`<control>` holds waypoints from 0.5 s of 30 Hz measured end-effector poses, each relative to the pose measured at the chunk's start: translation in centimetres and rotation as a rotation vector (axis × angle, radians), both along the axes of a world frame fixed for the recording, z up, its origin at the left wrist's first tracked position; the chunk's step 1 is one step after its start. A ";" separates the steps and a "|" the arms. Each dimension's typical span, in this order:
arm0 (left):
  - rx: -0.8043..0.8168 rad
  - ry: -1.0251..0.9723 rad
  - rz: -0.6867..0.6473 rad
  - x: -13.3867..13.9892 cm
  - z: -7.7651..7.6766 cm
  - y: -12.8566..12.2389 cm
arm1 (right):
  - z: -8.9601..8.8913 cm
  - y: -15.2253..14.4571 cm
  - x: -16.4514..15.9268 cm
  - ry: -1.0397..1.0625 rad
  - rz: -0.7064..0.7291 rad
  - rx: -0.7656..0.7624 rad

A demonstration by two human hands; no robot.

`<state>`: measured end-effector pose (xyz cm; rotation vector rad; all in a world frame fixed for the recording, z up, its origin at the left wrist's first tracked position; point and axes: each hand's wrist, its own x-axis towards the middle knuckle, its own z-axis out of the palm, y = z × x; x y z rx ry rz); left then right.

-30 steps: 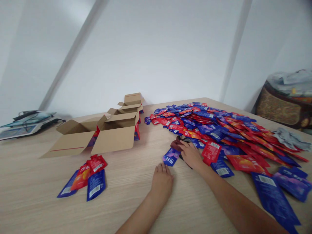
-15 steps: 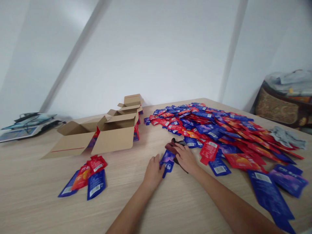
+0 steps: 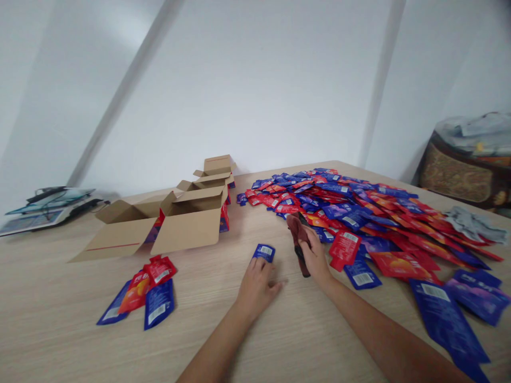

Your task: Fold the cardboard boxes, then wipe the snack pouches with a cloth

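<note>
My left hand (image 3: 255,284) lies on a blue packet (image 3: 263,252) in the middle of the wooden table (image 3: 59,330), covering its near end. My right hand (image 3: 317,255) grips a dark maroon object (image 3: 298,236) and holds it raised on edge beside the big heap of red and blue packets (image 3: 359,213). A small group of red and blue packets (image 3: 143,290) lies apart at the left front.
Open cardboard boxes (image 3: 175,221) stand at the back left, with more boxes (image 3: 213,170) behind. A scale (image 3: 43,207) sits at the far left. A grey cloth (image 3: 475,223) lies at the right edge. A patterned piece of furniture (image 3: 459,170) stands beyond the table.
My left hand took the blue packet and slid it left, away from the heap. My right hand closed on the dark maroon object and tilted it up off the table.
</note>
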<state>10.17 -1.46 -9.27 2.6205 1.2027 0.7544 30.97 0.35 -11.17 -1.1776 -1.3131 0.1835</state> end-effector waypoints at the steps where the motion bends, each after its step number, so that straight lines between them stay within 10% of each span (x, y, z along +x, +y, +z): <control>1: 0.000 0.024 0.025 0.0 0.2 0.0 | 0.1 -0.2 -0.1 -0.019 0.009 0.005; 7: -0.048 0.232 0.387 -1.2 0.8 1.3 | 1.0 -1.6 -2.1 -0.302 0.148 0.010; 15: -0.457 -0.275 0.180 -0.4 -0.7 1.9 | 2.2 -3.3 -3.7 -0.567 0.253 0.010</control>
